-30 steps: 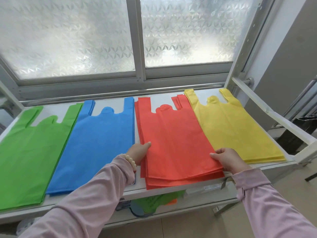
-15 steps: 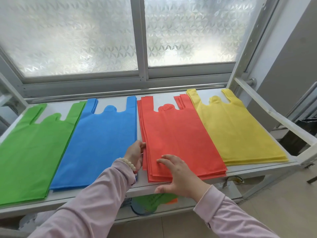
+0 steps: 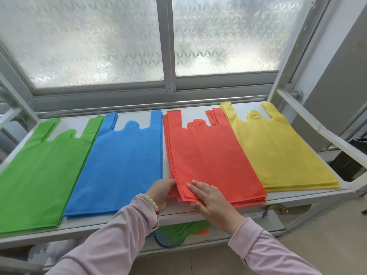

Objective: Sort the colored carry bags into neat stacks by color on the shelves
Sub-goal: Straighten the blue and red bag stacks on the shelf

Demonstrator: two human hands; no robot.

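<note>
Four flat stacks of carry bags lie side by side on the white shelf (image 3: 198,114): green stack (image 3: 39,171), blue stack (image 3: 123,161), red stack (image 3: 210,159), yellow stack (image 3: 278,151). The red stack is slightly fanned along its left and near edges. My left hand (image 3: 161,192) grips the red stack's near-left corner, fingers curled against its edge. My right hand (image 3: 210,199) rests flat on the same corner with straight fingers, palm down.
A frosted window (image 3: 119,40) runs behind the shelf. White frame bars (image 3: 317,128) rise at the right side and at the left. A lower shelf holds green and orange items (image 3: 184,230). A dark bin (image 3: 359,143) stands at the far right.
My right hand slid from the red stack's right edge to its near-left corner and now lies flat there. My left hand stayed at the left edge and curled round it.
</note>
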